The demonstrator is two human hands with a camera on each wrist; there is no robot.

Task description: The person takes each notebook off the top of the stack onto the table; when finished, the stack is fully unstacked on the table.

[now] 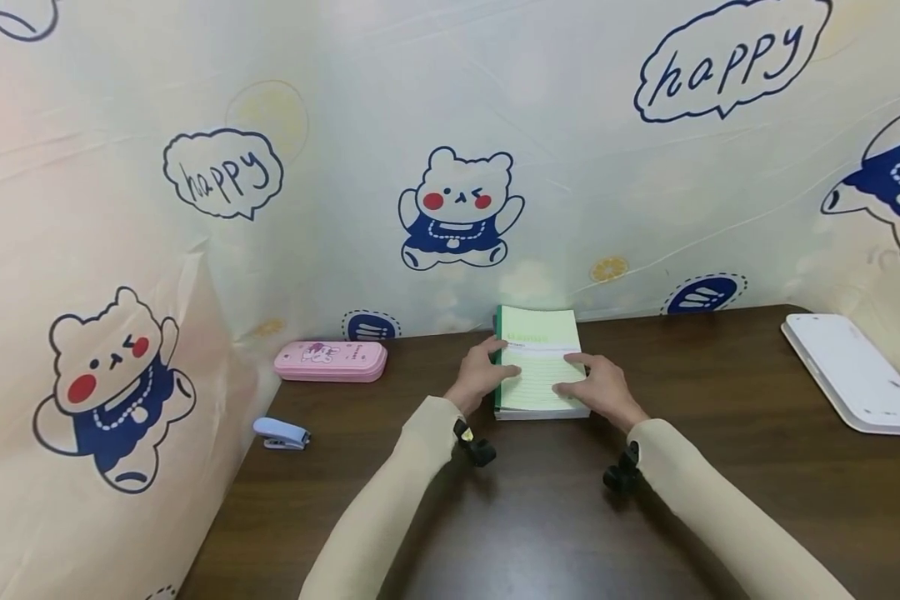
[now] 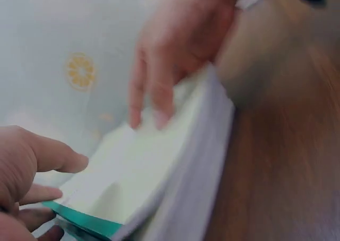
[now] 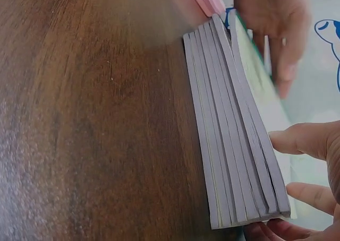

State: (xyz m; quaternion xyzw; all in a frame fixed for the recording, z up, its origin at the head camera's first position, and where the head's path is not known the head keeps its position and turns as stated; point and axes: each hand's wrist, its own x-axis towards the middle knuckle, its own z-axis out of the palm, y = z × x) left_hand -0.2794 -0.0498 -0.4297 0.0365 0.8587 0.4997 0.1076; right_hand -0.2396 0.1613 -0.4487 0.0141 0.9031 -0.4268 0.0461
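Observation:
A stack of several notepads [image 1: 540, 367] lies at the back of the table, against the wall covering. Its top pad has lined pale-green paper and a green binding strip [image 2: 87, 220] on the left. My left hand [image 1: 482, 373] is at the bound side, with thumb and forefinger over the top sheet and other fingers beside the binding. On the opposite side, my right hand [image 1: 600, 388] touches the top sheet with thumb and forefinger, its other fingers against the side. The page edges [image 3: 234, 124] show the pads slightly uneven, the top one parted from those below near the binding.
A pink pencil case [image 1: 332, 361] lies at the back left, with a light-blue stapler [image 1: 281, 433] in front of it near the left edge. A white flat board-like object [image 1: 858, 371] lies at the far right. Printed covering rises behind the table.

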